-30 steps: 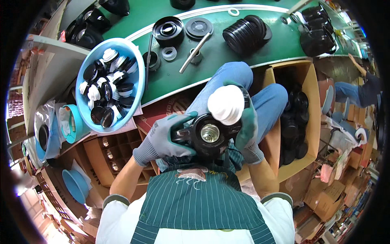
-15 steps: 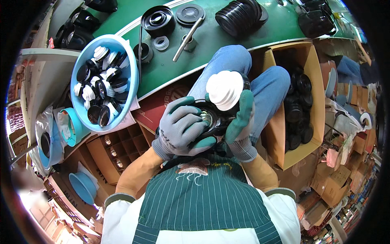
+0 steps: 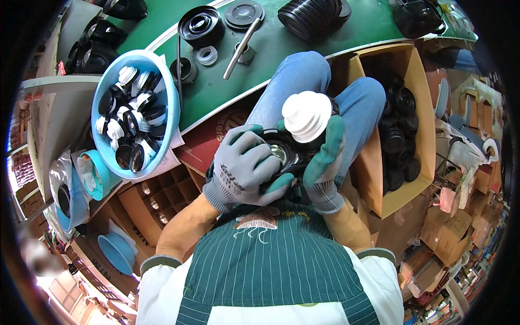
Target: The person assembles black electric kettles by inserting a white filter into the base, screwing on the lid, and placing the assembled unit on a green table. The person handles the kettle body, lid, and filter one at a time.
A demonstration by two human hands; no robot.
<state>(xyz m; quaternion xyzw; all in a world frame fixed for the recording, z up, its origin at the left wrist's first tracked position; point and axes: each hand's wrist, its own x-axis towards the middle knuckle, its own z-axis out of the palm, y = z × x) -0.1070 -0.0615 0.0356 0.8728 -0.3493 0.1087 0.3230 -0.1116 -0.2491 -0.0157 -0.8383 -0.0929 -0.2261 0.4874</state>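
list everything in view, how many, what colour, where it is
ribbed stopper: one, white and black, in right hand
round-mouthed vessel: one, black, between hands
large basin: one, light blue, left
loose stoppers: many, white and black, in large basin
smaller basins: three, blue and teal, lower left
divided carton: one, brown, left
workbench: one, green, top
rod: one, silver, on workbench
translucent ring: one, whitish, on workbench
stacked discs: many, black, on workbench
open box: one, brown, right, holding black parts
apron: one, dark green striped, on person
left hand: one, grey-green glove, on vessel
right hand: one, grey-green glove
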